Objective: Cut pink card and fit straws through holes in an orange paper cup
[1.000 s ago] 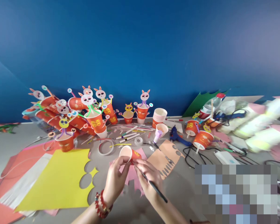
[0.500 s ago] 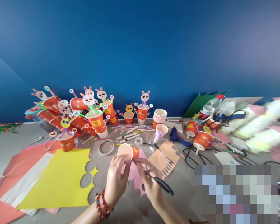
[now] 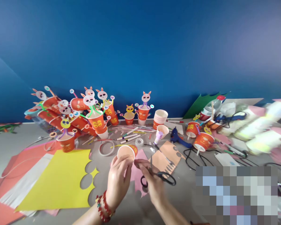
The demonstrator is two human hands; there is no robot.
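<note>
My left hand (image 3: 119,178), with red beads at the wrist, is wrapped round the near rim of an orange paper cup (image 3: 126,152), whose pale open mouth faces me. Black-handled scissors (image 3: 165,177) rest in my right hand (image 3: 151,178), their blade pointing up and away. The right fingertips meet at the cup's right edge; whether they pinch something small there is hidden. Pink paper with cut edges (image 3: 140,178) lies beneath my hands.
Decorated cups (image 3: 97,122) crowd the back left. Yellow paper (image 3: 56,181) lies left, orange paper (image 3: 165,156) right. A blue glue gun (image 3: 178,137), cables and a white phone (image 3: 227,159) are farther right. Stacked cups (image 3: 160,118) stand behind.
The scissors have turned in my right hand, so both handle loops and an upright blade now show. The cup has tilted slightly, and my right fingers have closed in at its edge.
</note>
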